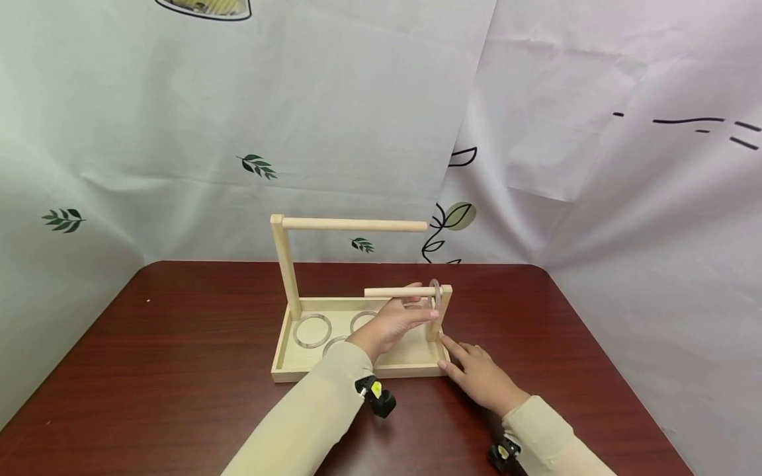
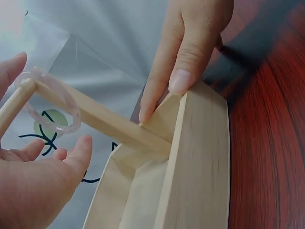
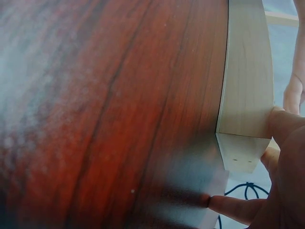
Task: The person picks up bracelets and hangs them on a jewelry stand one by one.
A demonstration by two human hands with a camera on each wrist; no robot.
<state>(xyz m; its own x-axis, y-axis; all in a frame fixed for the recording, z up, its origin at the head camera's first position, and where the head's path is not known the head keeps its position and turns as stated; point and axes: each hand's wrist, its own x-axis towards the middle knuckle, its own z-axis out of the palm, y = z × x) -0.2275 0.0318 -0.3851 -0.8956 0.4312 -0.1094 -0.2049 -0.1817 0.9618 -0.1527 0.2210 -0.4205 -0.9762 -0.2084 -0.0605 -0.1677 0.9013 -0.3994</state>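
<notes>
A pale translucent bangle (image 2: 72, 109) hangs on the short lower bar (image 1: 395, 292) of a wooden stand, close to its right post (image 1: 446, 301). My left hand (image 1: 388, 325) reaches over the tray (image 1: 411, 371), palm up with fingers spread around the bangle; in the left wrist view the fingertips stand apart from it and nothing is pinched. My right hand (image 1: 485, 380) rests at the tray's right front corner, thumb on the rim and straight index finger along the end wall by the post. Three more bangles, the leftmost one (image 1: 312, 316) fully visible, lie in the tray, partly behind my left arm.
A taller bar (image 1: 354, 225) runs rightward from the left post (image 1: 287, 271), above and behind the hands. The stand sits on a dark red wooden table (image 1: 178, 370). White printed cloth (image 1: 357, 132) hangs behind and beside the table.
</notes>
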